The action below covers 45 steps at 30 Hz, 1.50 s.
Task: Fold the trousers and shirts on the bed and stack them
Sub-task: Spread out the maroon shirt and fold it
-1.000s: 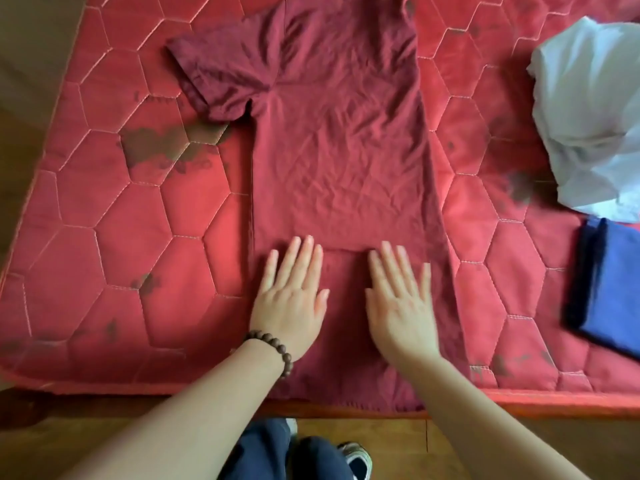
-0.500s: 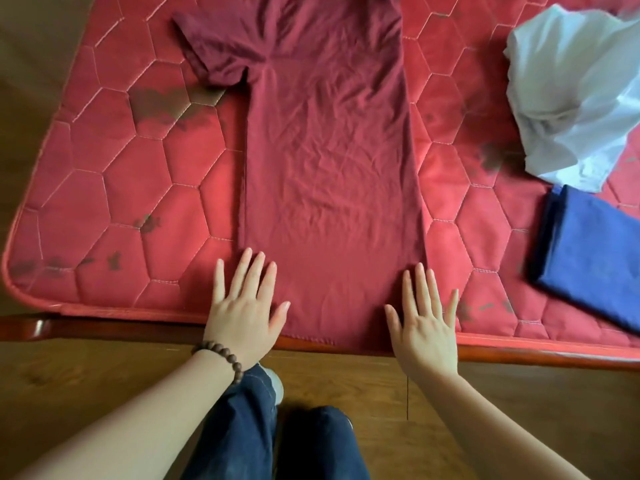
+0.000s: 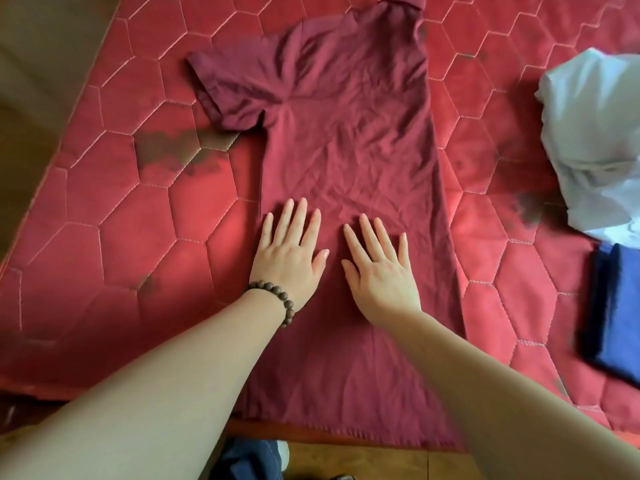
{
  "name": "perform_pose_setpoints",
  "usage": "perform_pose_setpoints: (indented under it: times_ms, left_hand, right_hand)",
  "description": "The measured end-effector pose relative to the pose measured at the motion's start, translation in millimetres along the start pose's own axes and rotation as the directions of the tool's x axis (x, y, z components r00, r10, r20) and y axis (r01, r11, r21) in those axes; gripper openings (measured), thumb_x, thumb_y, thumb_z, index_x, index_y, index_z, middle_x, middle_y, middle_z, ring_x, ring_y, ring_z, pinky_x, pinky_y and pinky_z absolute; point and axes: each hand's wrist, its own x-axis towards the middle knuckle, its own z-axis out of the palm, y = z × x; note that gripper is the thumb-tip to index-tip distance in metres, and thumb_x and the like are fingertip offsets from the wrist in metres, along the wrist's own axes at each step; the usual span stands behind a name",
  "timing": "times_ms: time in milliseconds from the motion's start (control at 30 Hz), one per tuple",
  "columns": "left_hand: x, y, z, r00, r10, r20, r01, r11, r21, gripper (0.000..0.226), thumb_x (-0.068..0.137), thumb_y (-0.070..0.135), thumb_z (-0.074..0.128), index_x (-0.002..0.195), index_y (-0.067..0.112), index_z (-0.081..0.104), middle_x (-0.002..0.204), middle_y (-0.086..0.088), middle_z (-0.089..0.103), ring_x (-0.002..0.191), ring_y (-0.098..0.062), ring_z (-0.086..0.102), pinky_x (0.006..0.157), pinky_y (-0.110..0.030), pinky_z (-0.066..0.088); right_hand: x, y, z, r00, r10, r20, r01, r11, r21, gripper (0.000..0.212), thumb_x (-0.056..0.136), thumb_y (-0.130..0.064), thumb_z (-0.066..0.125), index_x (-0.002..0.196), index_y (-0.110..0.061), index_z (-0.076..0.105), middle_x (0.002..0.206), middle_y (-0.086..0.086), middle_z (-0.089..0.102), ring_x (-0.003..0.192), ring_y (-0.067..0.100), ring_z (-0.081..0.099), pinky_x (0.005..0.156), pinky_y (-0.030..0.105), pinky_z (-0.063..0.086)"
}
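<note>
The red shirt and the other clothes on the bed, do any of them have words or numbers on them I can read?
No, there is nothing to read.
Maroon shirt: plain cloth, no print or label showing.
White garment: no writing visible.
Folded blue garment: no writing visible.
Red mattress: only stitched hexagons and dark stains.
Bead bracelet by the left hand: plain beads.

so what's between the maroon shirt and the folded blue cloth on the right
Only bare red mattress separates the maroon shirt from the folded blue cloth, in the head view.
</note>
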Motion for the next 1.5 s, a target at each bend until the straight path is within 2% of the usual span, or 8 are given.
perform_pose_setpoints:
  times_ms: [333,667,867,933,1100,1233,1367,1500]
  left_hand:
    - [105.6,-40.6,-21.3,0.999,0.02,-0.029,-0.022,0.998,-0.061,0.075,0.095,0.048,0.033,0.153,0.008,0.006,0.161,-0.016,-0.001,0.149,-0.025,-0.004,0.121,-0.04,0.002]
    - [108.8,-49.7,-10.5,0.999,-0.02,0.046,0.026,0.992,-0.121,0.082,0.085,0.054,0.041,0.152,0.01,0.022,0.159,-0.015,0.016,0.148,-0.031,0.007,0.118,-0.051,0.014]
    - [110.8,-52.3,-5.5,0.998,-0.027,0.062,0.035,0.989,-0.142,0.086,0.081,0.056,0.047,0.152,0.012,0.023,0.161,-0.011,0.012,0.148,-0.03,0.008,0.117,-0.052,0.012]
    - [111.4,-52.6,-5.1,0.997,-0.03,0.073,0.04,0.989,-0.141,0.086,0.081,0.056,0.047,0.152,0.012,0.024,0.161,-0.011,0.013,0.148,-0.03,0.009,0.116,-0.052,0.013]
    - [111.4,-52.6,-9.5,0.995,-0.04,0.091,0.053,0.988,-0.147,0.085,0.081,0.055,0.048,0.151,0.013,0.026,0.16,-0.011,0.015,0.148,-0.028,0.01,0.116,-0.05,0.015]
    - [111.0,-53.0,-13.3,0.994,-0.032,0.106,0.047,0.988,-0.144,0.084,0.082,0.055,0.047,0.151,0.013,0.026,0.16,-0.011,0.015,0.148,-0.028,0.01,0.116,-0.05,0.017]
    - [111.2,-52.7,-15.4,0.994,-0.027,0.103,0.041,0.99,-0.132,0.082,0.084,0.054,0.046,0.151,0.012,0.026,0.16,-0.012,0.016,0.148,-0.029,0.01,0.117,-0.051,0.016]
    - [109.9,-51.2,-15.4,0.997,-0.02,0.072,0.028,0.994,-0.105,0.071,0.082,0.052,0.048,0.138,0.009,0.048,0.143,-0.017,0.046,0.139,-0.035,0.033,0.116,-0.052,0.02]
  right_hand:
    - [105.5,10.8,-42.8,0.995,0.013,0.102,-0.001,0.993,-0.119,0.055,0.101,-0.045,0.022,0.153,-0.033,0.007,0.161,-0.005,-0.009,0.147,0.014,-0.012,0.119,0.046,-0.006]
    - [291.4,-44.1,-102.4,0.954,-0.292,0.071,0.293,0.956,-0.002,0.055,0.095,-0.026,0.048,0.148,-0.025,0.032,0.16,0.001,0.013,0.148,0.018,0.004,0.12,0.044,0.002]
    - [399.4,-139.4,-105.7,0.805,-0.539,0.247,0.566,0.823,-0.05,0.083,0.092,-0.023,0.057,0.153,-0.032,0.001,0.161,-0.002,0.002,0.148,0.022,0.003,0.118,0.051,0.001]
    - [412.6,-156.9,-102.4,0.787,-0.518,0.334,0.57,0.818,-0.076,0.092,0.089,-0.014,0.061,0.153,-0.028,-0.004,0.154,0.004,0.025,0.143,0.026,0.019,0.118,0.054,0.005]
    - [419.3,-141.4,-131.1,0.785,-0.536,0.31,0.556,0.83,0.025,0.03,0.085,-0.013,0.065,0.115,-0.01,0.062,0.113,0.011,0.062,0.11,0.029,0.056,0.092,0.032,0.043]
    - [392.7,-73.0,-181.6,0.712,-0.685,0.155,0.658,0.728,0.194,0.024,0.07,0.006,0.07,0.09,-0.007,0.075,0.104,0.018,0.064,0.096,0.028,0.059,0.083,0.024,0.038]
    - [353.8,4.5,-192.9,0.774,-0.53,0.345,0.514,0.845,0.145,0.046,0.068,0.017,0.06,0.092,-0.02,0.077,0.144,0.015,0.04,0.131,0.031,0.039,0.106,0.026,0.026]
    - [324.9,46.5,-171.3,0.895,-0.284,0.344,0.265,0.959,0.102,0.051,0.078,0.016,0.047,0.106,-0.017,0.074,0.15,0.014,0.034,0.134,0.027,0.04,0.103,0.018,0.027]
